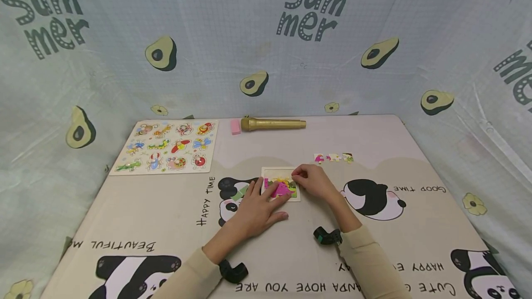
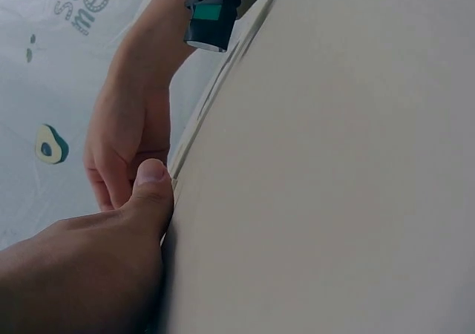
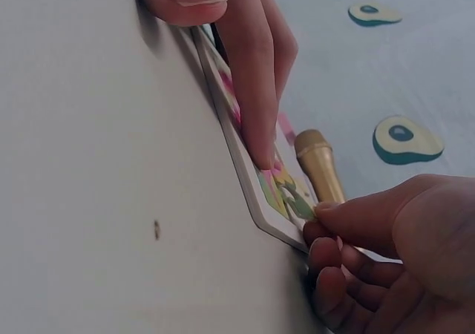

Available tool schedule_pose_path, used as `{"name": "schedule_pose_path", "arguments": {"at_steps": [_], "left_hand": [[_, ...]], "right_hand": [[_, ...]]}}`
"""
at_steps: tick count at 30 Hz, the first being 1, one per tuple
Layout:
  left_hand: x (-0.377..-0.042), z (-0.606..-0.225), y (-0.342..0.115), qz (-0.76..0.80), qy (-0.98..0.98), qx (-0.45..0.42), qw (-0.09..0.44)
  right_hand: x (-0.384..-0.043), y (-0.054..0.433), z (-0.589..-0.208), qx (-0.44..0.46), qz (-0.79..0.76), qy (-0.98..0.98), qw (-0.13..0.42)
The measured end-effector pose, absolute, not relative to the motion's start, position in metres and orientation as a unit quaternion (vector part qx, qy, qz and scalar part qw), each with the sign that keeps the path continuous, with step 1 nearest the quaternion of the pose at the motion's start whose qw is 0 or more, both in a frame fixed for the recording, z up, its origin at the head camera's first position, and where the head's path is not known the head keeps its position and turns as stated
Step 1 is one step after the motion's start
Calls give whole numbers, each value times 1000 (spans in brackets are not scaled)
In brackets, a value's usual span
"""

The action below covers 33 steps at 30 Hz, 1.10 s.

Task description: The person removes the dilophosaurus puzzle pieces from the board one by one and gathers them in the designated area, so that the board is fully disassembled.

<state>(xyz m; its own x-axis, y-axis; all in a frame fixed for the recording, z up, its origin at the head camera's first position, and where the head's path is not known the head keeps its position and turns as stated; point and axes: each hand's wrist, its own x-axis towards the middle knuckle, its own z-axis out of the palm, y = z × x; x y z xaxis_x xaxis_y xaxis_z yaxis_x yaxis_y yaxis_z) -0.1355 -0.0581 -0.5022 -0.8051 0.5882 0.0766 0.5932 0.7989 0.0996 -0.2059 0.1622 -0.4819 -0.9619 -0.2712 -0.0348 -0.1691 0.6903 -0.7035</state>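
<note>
A small jigsaw puzzle in a pale tray lies near the middle of the table, its lower part filled with pink, yellow and green pieces. My left hand rests over its left side with fingers spread, fingertips pressing the pink picture. In the right wrist view, a fingertip of that hand touches the pieces. At the tray's right edge, my right hand pinches a green-patterned puzzle piece between thumb and forefinger; the fingertips partly hide it. Its other fingers are curled under.
Several loose puzzle pieces lie in a row beyond my right hand. A large insect picture board is at the back left. A gold microphone-shaped object and a pink block sit along the back edge.
</note>
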Motion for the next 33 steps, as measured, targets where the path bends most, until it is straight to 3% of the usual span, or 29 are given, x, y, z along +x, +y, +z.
{"name": "schedule_pose_path", "arguments": {"at_steps": [15,24,33], "left_hand": [[-135,-502,-58,-63,-948,-312,20],[-137,-504,-58,-74,-942,-316,87],[-137,-506,-58,-90,-938,-317,110]], "right_hand": [[-210,175,-478,-83,-449,884,100],[-215,189,-474,-65,-505,855,98],[-218,209,-469,-54,-506,858,77]]}}
